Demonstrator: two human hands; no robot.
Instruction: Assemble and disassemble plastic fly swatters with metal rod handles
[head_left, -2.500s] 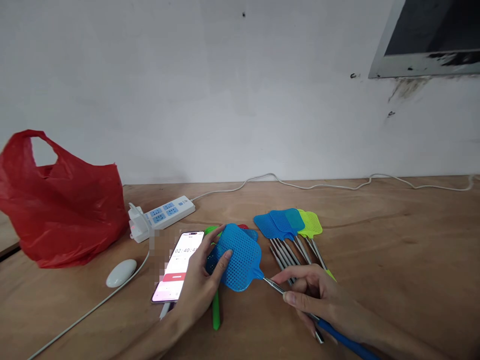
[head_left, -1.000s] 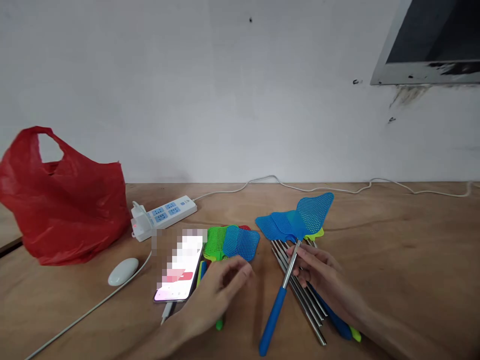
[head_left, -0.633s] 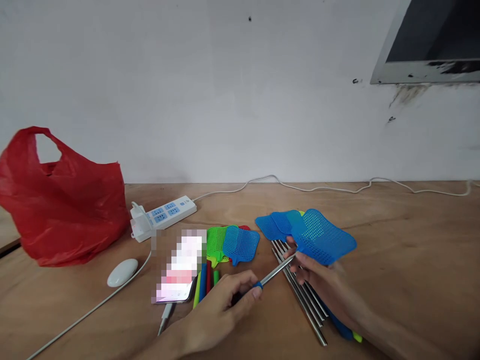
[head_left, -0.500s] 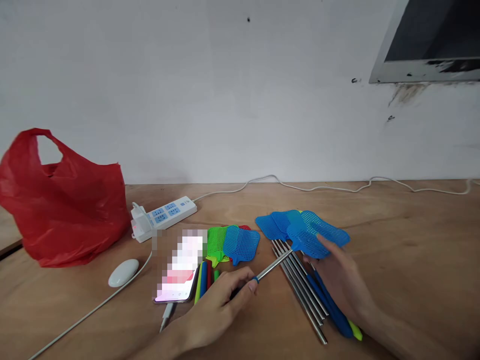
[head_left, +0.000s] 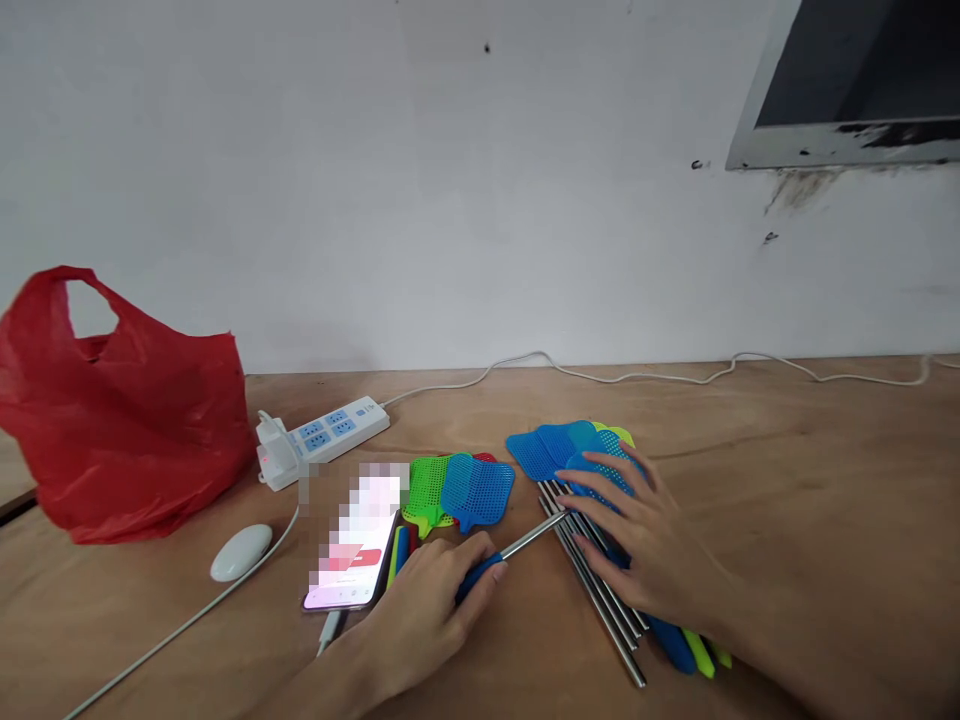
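Note:
My left hand (head_left: 427, 620) is closed round the blue handle of a fly swatter (head_left: 517, 548), whose steel rod runs up to the right. My right hand (head_left: 637, 540) lies flat with fingers spread on that swatter's blue mesh head, pressing it onto a row of fly swatters (head_left: 559, 448) with blue and lime heads and steel rods (head_left: 600, 610). A second small pile of swatters (head_left: 459, 487), green, blue and red, lies just left of it beside a phone (head_left: 352, 545) with a lit screen.
The wooden table (head_left: 810, 480) carries a red plastic bag (head_left: 120, 410) at the far left, a white power strip (head_left: 319, 437) with its cable (head_left: 675, 375) along the wall, and a white mouse (head_left: 241, 550). A dark framed panel (head_left: 847, 80) hangs top right.
My right hand swung the blue swatter from the left pile over to the right row and laid its head down flat. My left hand took hold of its handle.

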